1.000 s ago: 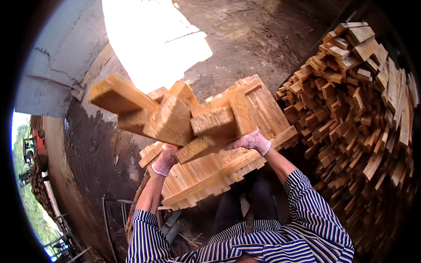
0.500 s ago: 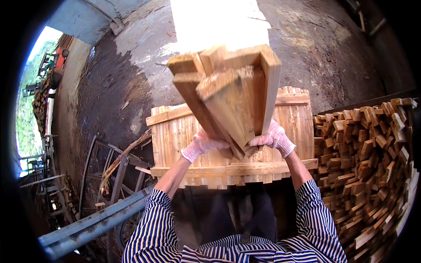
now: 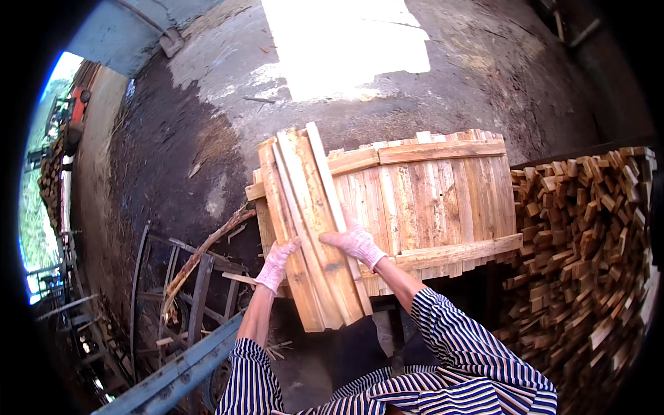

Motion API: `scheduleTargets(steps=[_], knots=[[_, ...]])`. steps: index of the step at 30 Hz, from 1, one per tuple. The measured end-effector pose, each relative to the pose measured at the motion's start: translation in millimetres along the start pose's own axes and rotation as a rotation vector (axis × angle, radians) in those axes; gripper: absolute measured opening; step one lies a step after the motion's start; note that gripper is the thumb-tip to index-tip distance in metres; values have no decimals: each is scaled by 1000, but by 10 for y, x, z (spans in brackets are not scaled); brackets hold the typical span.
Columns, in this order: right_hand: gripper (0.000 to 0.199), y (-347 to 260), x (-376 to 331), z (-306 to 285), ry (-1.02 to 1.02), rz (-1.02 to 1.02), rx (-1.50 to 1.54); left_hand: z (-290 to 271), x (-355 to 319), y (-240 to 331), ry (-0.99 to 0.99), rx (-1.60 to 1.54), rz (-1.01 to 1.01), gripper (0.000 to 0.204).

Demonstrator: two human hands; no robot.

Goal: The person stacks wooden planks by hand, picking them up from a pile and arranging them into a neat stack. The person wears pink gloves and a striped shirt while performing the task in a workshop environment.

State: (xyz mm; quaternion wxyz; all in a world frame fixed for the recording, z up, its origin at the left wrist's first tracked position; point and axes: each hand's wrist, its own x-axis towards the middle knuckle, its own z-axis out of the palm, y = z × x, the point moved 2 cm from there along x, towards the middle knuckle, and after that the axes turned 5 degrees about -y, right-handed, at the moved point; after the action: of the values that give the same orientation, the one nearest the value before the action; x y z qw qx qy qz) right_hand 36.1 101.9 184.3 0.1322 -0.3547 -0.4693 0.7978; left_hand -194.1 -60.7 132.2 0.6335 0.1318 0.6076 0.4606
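A bundle of several wooden boards (image 3: 312, 214) lies lengthwise over the left end of a layer of slats (image 3: 443, 197), its near end sticking out past the front edge. My left hand (image 3: 278, 263), in a pale pink knit glove, is closed on the bundle's left edge, with the thumb on top. On the opposite side my right hand (image 3: 354, 243), gloved alike, is closed round the right edge, its thumb over the top face. The fingers under both edges are hidden. Two cross battens, a near batten (image 3: 456, 253) and a far batten (image 3: 443, 151), run across the slats.
A tall pile of cut wood pieces (image 3: 581, 256) stands at the right. To the left are a blue metal beam (image 3: 187, 366), a dark metal frame (image 3: 200, 294) and a rough branch (image 3: 200, 256). A shovel (image 3: 170, 41) leans at the far left wall.
The boards have come down from upright in front of me to lying flat at the left end of the slats. Both hands moved left with them, and my view shifted slightly.
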Motion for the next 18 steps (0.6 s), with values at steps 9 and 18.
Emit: scheduleTargets(steps=[9, 18], knots=[[115, 419, 2, 619, -152, 20, -420, -995, 449, -393, 427, 296, -143, 84], [102, 170, -2564, -1579, 680, 382, -502, 773, 688, 514, 685, 1197, -63, 92]])
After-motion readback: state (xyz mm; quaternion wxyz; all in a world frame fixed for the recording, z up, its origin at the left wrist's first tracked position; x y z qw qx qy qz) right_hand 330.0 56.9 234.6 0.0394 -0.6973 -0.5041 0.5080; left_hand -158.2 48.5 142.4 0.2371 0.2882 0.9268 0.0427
